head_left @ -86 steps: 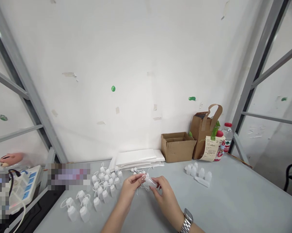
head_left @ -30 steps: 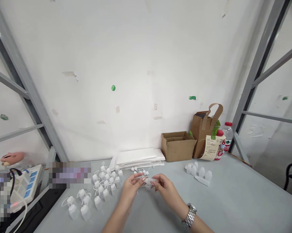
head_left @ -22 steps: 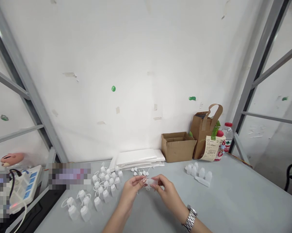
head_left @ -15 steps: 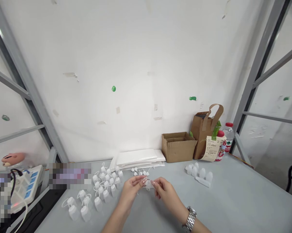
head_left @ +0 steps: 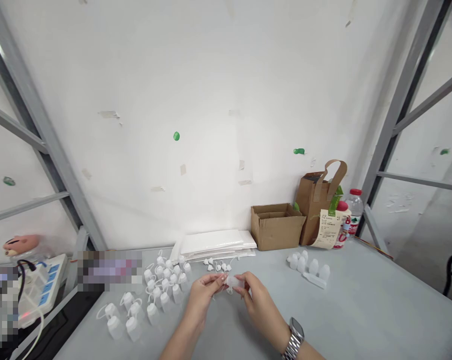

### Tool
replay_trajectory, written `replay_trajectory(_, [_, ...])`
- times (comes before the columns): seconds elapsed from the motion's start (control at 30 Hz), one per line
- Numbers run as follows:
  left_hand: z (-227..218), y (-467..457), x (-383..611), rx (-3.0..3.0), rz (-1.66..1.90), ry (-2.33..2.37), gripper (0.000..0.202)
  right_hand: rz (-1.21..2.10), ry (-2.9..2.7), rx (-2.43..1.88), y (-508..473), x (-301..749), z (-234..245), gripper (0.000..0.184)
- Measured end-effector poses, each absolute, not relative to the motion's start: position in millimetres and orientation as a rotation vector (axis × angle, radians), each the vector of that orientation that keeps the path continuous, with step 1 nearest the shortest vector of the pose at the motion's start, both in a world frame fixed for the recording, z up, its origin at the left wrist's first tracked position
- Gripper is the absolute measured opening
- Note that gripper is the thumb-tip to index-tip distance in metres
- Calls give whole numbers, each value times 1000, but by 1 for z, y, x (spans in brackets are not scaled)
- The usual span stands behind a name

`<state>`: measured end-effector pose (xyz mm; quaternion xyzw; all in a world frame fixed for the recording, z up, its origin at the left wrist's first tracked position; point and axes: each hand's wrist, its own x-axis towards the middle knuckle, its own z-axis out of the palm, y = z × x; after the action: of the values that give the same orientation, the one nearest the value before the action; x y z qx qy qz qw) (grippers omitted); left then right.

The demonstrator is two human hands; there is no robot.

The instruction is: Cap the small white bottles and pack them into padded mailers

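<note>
A small translucent white plastic bottle (head_left: 235, 282) is held between my two hands above the table, lying roughly sideways. My left hand (head_left: 206, 296) pinches its left end between thumb and fingers, where a white cap or strap is partly hidden. On the other side, my right hand (head_left: 256, 299) grips the bottle's right end between thumb and forefinger. A thin white loop hangs just under it. Left of my left hand stand several similar bottles (head_left: 164, 301) with looped caps. Beyond my hands lie several loose white caps (head_left: 221, 267).
Several uncapped bottles (head_left: 324, 273) stand on the right of the table. Along the wall are a stack of white sheets or envelopes (head_left: 214, 244), an open cardboard box (head_left: 278, 232), a brown paper bag (head_left: 310, 205) and a water bottle (head_left: 355, 205). A power strip (head_left: 47, 287) sits far left.
My right hand has turned at the wrist, bringing the watch face into view, and its thumb has shifted lower. More of the bottle now shows between my hands. The bottles on the table look unmoved.
</note>
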<state>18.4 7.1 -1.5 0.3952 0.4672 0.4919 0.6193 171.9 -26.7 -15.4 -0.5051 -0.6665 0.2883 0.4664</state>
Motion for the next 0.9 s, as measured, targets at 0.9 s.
replay_trajectory(0.9, [-7,7,18,1037,1116,1071,37,1151,-1381,-1200,-12,174,-20,36])
